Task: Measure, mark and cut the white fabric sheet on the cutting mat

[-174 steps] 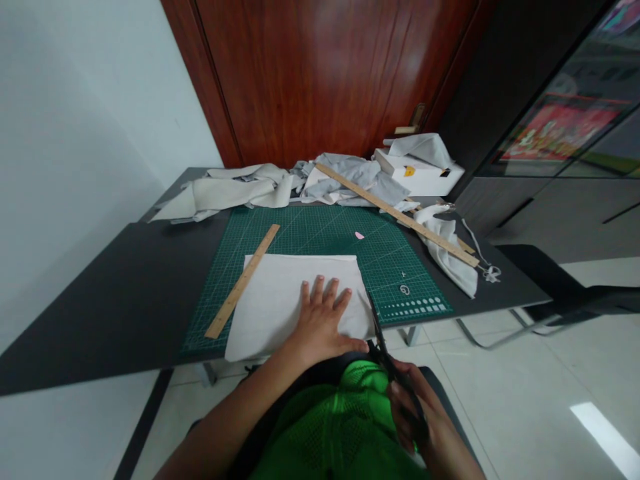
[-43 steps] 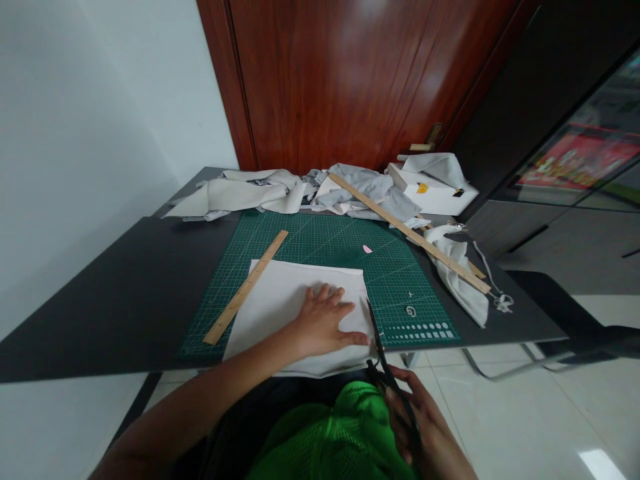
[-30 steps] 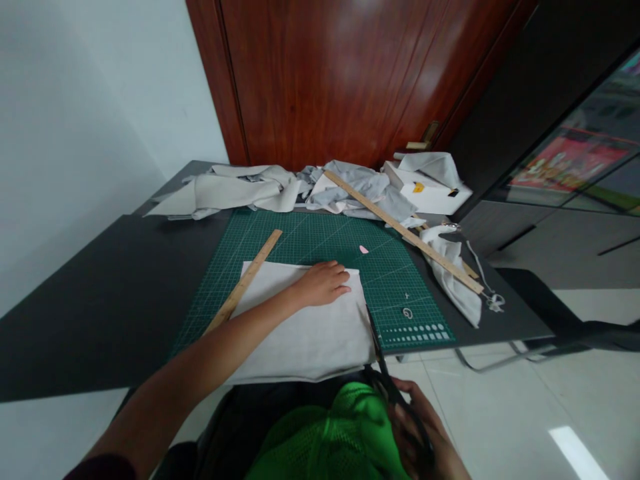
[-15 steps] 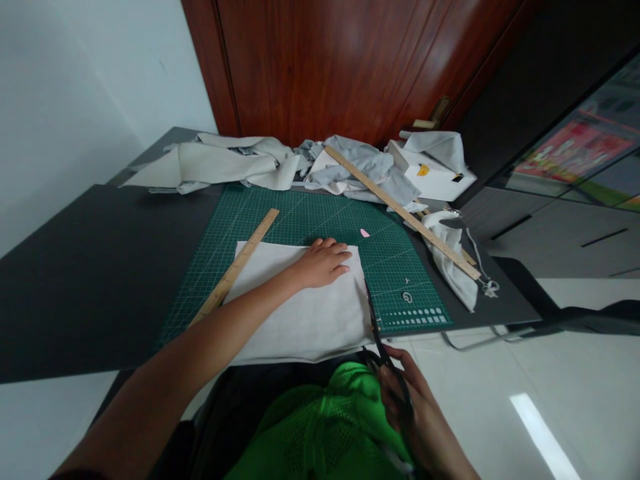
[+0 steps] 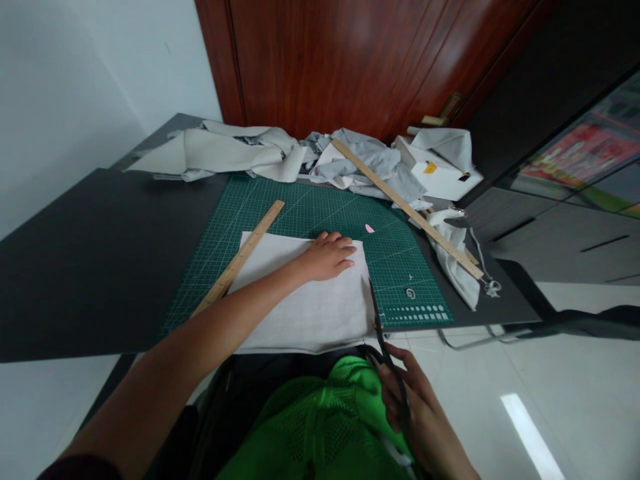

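A piece of white fabric point(image 5: 310, 313) lies flat on the green cutting mat point(image 5: 400, 260), its near edge along the table's front. My left hand point(image 5: 330, 255) rests on the fabric's far right part, palm down with the fingers stretched out. My right hand point(image 5: 415, 400) grips the handles of black scissors point(image 5: 383, 340) at the table's front edge. The blades run along the fabric's right side; part of them may be hidden by the cloth. Across the fabric's left edge lies a wooden ruler point(image 5: 240, 260), partly behind my left forearm.
Crumpled pale fabric point(image 5: 240, 150) and grey cloth point(image 5: 370, 157) lie along the table's back. A longer wooden ruler point(image 5: 405, 207) slants over cloth toward the right. Behind it stands a white box point(image 5: 435, 170). A small pink piece point(image 5: 369, 228) sits on the mat. A black chair point(image 5: 570, 320) is at right.
The view has shifted slightly, so the table sits a little higher in the picture. The scissors' handles look closer together. My left hand stays on the fabric.
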A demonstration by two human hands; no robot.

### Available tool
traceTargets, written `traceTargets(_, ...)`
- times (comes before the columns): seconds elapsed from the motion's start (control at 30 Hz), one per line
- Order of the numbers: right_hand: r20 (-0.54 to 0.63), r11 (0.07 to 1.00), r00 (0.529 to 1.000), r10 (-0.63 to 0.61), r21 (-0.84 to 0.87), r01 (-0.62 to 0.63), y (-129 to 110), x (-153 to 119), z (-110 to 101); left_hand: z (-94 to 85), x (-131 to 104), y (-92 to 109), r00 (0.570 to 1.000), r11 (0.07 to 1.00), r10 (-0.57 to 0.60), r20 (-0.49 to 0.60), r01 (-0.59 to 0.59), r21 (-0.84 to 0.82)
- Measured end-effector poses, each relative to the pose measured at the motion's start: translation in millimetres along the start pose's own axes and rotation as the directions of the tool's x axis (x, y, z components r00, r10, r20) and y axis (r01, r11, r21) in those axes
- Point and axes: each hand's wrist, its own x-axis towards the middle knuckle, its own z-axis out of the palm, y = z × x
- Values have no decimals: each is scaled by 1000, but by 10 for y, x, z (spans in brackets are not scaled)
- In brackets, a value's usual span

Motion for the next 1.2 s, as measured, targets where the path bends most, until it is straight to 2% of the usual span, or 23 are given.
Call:
traceTargets(0.33, 16, 1000, 1000, 14, -4, -14, 107, 50, -103, 12, -1, -4, 1000, 1000, 2, -4, -2, -23)
traceTargets(0.63, -25, 1000, 1000, 7, -20, -8, -3, -23, -12, 56, 3, -20, 1000, 999, 11, -16, -11, -34)
traceTargets(1.07, -13, 1000, 1000, 0, 9, 0, 70, -3, -20, 40, -4, -11, 1000, 1000, 9, -13, -9, -15)
traceTargets(1.2, -7, 996, 998, 58, 68, -57, 56, 10, -27, 33, -3, -4, 1000, 1000, 1, -6, -1, -22)
